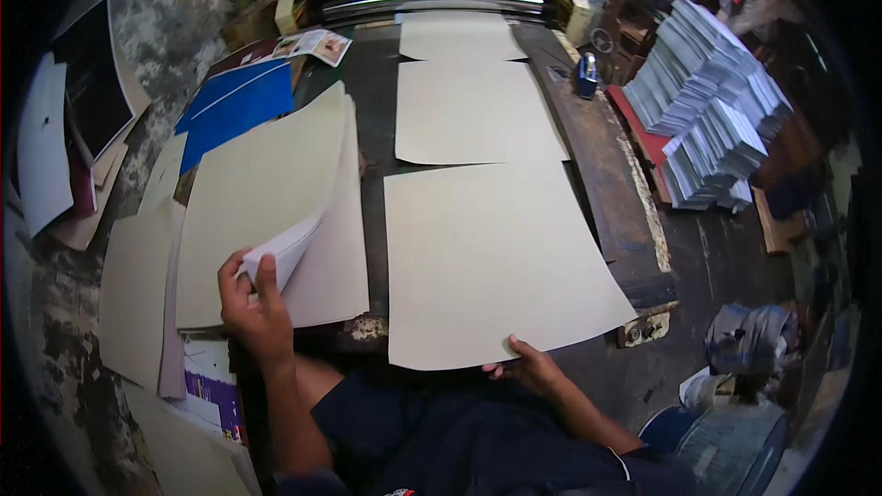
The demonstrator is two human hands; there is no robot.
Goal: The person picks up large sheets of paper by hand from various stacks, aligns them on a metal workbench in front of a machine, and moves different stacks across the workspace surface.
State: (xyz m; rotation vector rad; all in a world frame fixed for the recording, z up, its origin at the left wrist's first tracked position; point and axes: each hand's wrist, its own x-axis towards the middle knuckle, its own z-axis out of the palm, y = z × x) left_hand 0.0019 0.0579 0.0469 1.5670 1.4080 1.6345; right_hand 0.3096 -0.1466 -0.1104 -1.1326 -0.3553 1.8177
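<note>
My left hand (255,317) pinches the near corner of the top sheets of a stack of cream paper (262,179). That corner is bent up, and its white underside shows. My right hand (531,367) grips the near edge of a large cream sheet (496,266), thumb on top and fingers below. The sheet lies on the dark machine bed, its near edge reaching over the front. Beyond it lie a second cream sheet (478,115) and a third (459,37), in a line running to the shiny roller (432,5).
Blue sheets (239,106) and a printed leaflet (322,46) lie behind the stack. More large sheets (138,294) lean at its left. On the right are a small blue device (586,75), tall piles of white booklets (689,69) and a blue drum (726,445).
</note>
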